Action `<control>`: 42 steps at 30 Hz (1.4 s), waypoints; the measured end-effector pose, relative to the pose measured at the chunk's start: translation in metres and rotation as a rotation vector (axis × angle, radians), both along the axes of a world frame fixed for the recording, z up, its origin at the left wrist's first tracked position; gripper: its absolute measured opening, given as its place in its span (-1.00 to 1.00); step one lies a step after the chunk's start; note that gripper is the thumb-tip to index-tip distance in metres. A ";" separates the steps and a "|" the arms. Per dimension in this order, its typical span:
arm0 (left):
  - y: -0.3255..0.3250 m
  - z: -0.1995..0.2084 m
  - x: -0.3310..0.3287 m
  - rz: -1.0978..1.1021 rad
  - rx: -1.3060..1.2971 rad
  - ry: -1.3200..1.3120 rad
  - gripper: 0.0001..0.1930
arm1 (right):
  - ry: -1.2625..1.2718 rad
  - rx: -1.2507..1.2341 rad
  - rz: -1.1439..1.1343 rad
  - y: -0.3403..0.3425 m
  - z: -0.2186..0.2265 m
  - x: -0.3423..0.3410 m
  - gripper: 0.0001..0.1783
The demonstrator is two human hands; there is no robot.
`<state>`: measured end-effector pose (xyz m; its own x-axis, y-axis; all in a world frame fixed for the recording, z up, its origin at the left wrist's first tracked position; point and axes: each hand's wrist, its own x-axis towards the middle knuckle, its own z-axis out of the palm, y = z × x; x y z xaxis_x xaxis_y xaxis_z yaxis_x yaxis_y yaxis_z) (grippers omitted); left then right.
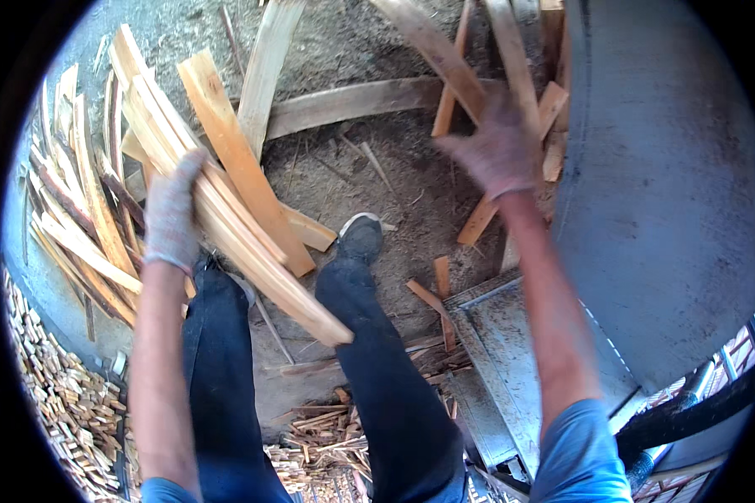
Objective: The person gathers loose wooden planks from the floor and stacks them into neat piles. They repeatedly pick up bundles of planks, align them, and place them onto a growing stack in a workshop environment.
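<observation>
My gloved left hand [172,216] is closed around a bundle of long pale wooden slats [247,250], which slants from upper left down to my knee. Farther to the right, my gloved right hand [499,151] reaches over some loose wooden slats [432,49]. Motion blurs it, but its thumb stands out to the side and the fingers look stretched. Whether it touches the wood beneath, I cannot tell. A wide orange-brown board [235,159] leans just beyond the bundle.
Bark-edged wood strips [101,197] are heaped at the left. A large grey metal panel [663,168] and a metal frame [499,348] stand at the right. A curved plank [352,107] crosses the dirt floor. Small cut pieces [63,394] are piled at the lower left.
</observation>
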<state>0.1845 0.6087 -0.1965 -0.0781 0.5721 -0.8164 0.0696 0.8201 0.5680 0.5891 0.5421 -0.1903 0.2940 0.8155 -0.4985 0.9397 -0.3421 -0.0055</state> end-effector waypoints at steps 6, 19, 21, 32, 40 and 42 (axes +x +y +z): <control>0.007 -0.026 -0.022 -0.544 0.351 0.822 0.10 | -0.236 -0.185 -0.202 0.006 -0.054 0.059 0.44; -0.102 0.007 0.088 -0.690 0.074 0.115 -0.30 | -0.137 -0.186 -0.326 -0.003 -0.056 0.086 0.17; -0.105 0.004 0.098 -0.576 -0.026 0.019 -0.30 | -0.020 -0.163 -0.419 -0.006 -0.056 0.076 -0.01; -0.093 -0.008 0.128 -0.546 -0.083 -0.100 -0.15 | 0.377 0.170 -0.930 -0.052 -0.024 -0.055 -0.34; -0.077 0.026 0.127 -0.598 -0.163 0.055 -0.53 | 0.670 0.077 -0.533 -0.145 0.000 -0.101 -0.45; -0.089 0.017 0.087 -0.381 -0.146 0.130 -0.47 | 0.269 0.101 -1.118 -0.125 -0.022 -0.063 -0.31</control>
<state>0.2717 0.5198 -0.1799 0.0092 0.4589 -0.8884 0.4463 0.7932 0.4143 0.5260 0.4175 -0.2121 0.7714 0.2065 -0.6019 0.0765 -0.9691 -0.2345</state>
